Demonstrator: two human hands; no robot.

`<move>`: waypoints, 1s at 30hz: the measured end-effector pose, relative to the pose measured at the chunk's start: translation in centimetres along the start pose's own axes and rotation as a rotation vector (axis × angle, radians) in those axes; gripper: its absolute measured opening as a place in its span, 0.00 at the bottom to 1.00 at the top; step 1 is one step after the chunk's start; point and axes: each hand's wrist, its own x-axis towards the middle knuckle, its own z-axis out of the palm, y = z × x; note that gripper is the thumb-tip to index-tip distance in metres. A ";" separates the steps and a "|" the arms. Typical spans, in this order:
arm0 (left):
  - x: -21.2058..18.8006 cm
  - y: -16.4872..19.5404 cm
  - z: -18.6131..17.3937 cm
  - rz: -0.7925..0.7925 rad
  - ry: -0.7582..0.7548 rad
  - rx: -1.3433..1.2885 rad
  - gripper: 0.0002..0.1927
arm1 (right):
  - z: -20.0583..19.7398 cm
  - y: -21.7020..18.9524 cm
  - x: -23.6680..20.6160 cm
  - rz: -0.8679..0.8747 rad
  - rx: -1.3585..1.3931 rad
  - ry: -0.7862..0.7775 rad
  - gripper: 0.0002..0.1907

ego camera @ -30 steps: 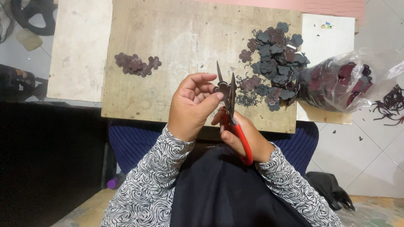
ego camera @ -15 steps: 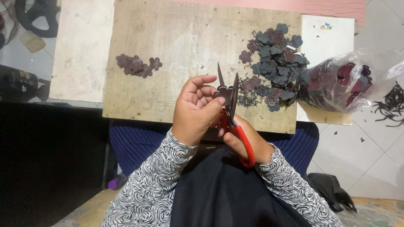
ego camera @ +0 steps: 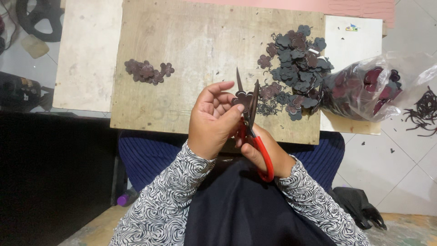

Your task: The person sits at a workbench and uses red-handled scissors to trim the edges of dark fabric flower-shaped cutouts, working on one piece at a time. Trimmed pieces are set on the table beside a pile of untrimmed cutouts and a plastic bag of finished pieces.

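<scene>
Red-handled scissors (ego camera: 255, 136) sit in our right hand (ego camera: 266, 155), which is closed around the handle loop, with the two dark blades parted and pointing up and away from us. Our left hand (ego camera: 214, 123) is curled, thumb and fingertips pinched on a small dark flower-shaped cutout (ego camera: 242, 97) held right between the open blades. Both hands hover over the near edge of a worn wooden board (ego camera: 191, 59) that serves as our table, just above our lap. Our sleeves (ego camera: 173, 200) carry a black and white swirl pattern, and dark cloth covers our lap.

On the board to the left, well apart from the hands, lies a small cluster of dark maroon flower pieces (ego camera: 148, 71). To the right, near the scissor tips, spreads a much larger heap of grey and maroon flower pieces (ego camera: 296, 64), with tiny dark trimmings (ego camera: 267, 108) scattered at its near side. Beside the heap, off the board's right edge, a clear plastic bag (ego camera: 378, 86) holds more dark pieces. Further right, thin dark scrap strips (ego camera: 423, 111) lie on the white tiled floor (ego camera: 391, 168). A pale slab (ego camera: 86, 50) rests to the left of the board.
</scene>
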 end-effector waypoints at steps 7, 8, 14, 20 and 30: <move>0.5 0.1 -0.9 0.033 0.033 0.123 0.08 | 0.0 -0.7 0.2 0.008 -0.020 0.017 0.43; 0.5 0.2 -1.1 0.017 0.048 0.146 0.08 | 0.0 -0.8 0.1 0.014 -0.032 0.006 0.43; 0.4 1.0 -1.3 0.060 -0.027 0.146 0.14 | -0.3 -1.1 0.3 0.016 -0.097 -0.032 0.41; 0.3 1.5 -1.5 0.024 0.015 0.228 0.21 | -0.2 -1.0 0.3 0.030 -0.081 -0.042 0.40; 0.3 1.2 -1.3 0.035 0.047 0.272 0.21 | -0.3 -0.9 0.5 0.007 -0.074 -0.059 0.41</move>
